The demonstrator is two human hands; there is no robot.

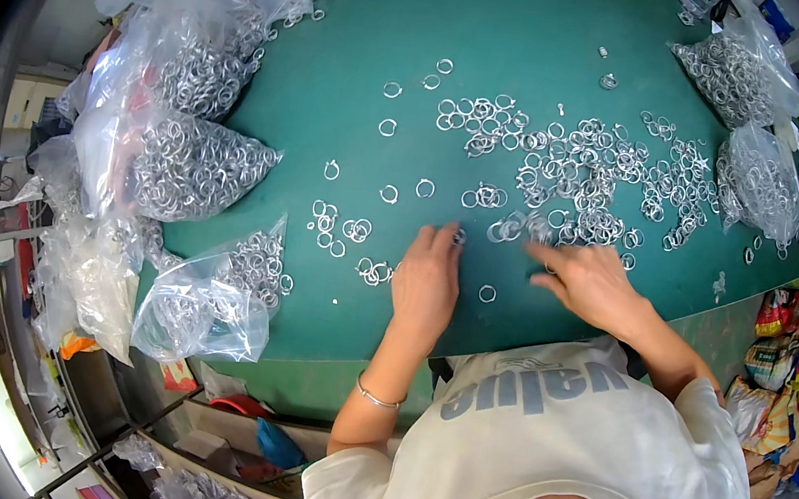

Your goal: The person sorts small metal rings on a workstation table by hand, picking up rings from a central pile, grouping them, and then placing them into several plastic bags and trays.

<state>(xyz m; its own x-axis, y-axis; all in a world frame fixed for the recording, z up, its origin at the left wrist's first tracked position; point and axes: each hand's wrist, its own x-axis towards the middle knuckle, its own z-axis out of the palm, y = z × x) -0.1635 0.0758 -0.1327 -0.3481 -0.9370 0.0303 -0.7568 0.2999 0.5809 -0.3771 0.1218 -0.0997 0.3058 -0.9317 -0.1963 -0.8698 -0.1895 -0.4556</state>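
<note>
Silvery metal rings [572, 166], many with a small tab on the rim, lie in a loose heap on the green tabletop [377, 35]. My left hand [427, 273] is left of the heap, its fingers pressed together and pointing away from me. A small metal ring [459, 237] shows at its fingertips, partly hidden. My right hand [587, 282] reaches to the heap's near edge, with thumb and index finger apart. Beside those fingertips some rings [520, 227] are blurred by motion. A single ring [487, 293] lies between my hands, and a small group [326, 230] sits left of them.
Clear plastic bags full of rings [198, 168] crowd the table's left side. An open bag [209, 315] spills rings near the left front corner. More filled bags [761, 186] stand at the right edge. A shelf with plastic bags [215, 498] is below the table.
</note>
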